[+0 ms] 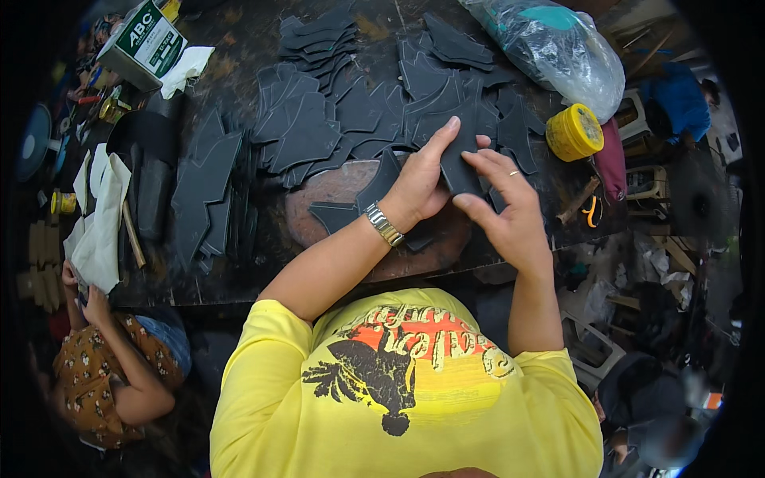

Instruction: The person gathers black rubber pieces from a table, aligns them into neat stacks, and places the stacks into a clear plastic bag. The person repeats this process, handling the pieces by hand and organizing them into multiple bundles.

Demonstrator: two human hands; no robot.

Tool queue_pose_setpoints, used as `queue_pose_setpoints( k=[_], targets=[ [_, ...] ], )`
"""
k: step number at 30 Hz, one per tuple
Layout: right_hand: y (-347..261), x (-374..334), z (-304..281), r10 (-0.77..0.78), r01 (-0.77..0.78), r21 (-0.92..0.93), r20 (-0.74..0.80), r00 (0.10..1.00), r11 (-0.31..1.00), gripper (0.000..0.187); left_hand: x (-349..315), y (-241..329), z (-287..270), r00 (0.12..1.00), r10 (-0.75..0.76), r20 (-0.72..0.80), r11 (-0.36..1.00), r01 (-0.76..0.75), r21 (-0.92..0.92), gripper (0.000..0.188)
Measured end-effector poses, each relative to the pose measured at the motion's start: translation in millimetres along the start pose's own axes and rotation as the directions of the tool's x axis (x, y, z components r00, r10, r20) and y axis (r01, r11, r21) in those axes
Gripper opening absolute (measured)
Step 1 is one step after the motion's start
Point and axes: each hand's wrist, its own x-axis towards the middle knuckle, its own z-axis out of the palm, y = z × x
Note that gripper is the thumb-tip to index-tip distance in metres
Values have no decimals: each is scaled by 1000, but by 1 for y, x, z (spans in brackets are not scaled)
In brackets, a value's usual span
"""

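One black piece [457, 163] is in hand above the table [239, 60]; many more lie in loose piles [299, 127].
The left hand [421, 183] is clamped on it; the right hand [511, 207], thumb and fingers apart, meets its right edge. The work seems midway, though finished and waiting pieces cannot be told apart. Its long axis runs away from the person, far end tilting slightly right.

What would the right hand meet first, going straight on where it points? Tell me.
Most likely the black piece in the left hand; whether the right hand already touches it is unclear.
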Motion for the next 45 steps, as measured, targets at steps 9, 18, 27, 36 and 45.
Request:
queue_pose_setpoints(
  k=[9, 18, 27, 36, 45],
  targets=[
    [35, -4, -10, 398, -150, 592, -314, 862, 792, 20, -1, 2, 0, 986, -101, 132, 994, 94, 55, 46],
    [50, -18, -2, 565, -226, 735, -250, 786, 640, 28, -3, 3, -4, 971, -189, 145, 972, 165, 165, 31],
    [64, 0, 16, 506, -53, 739, -405, 762, 671, 16, -7, -1, 2, 994, -91, -65, 930, 108, 352, 30],
    [86, -8, 1, 602, -27, 866, -325, 730, 500, 9, -6, -7, 5, 985, -155, -72, 918, 171, 358, 32],
    [122, -34, -66, 653, -128, 834, -315, 689, 537, 17, 1, 9, -3, 990, -136, 45, 972, 125, 198, 47]
  ],
)
